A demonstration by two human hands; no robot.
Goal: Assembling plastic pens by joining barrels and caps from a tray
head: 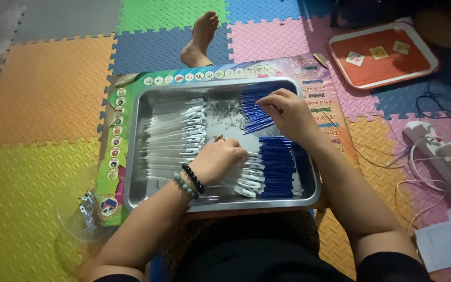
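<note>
Resting in the metal tray, both hands touch pen parts.

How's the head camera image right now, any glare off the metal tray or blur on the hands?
Head view: soft glare on the metal tray floor, washing out the clear pen barrels; the small springs are too fine to resolve; left hand and right hand slightly soft, not smeared; lower edge and top right corner dark.
</note>
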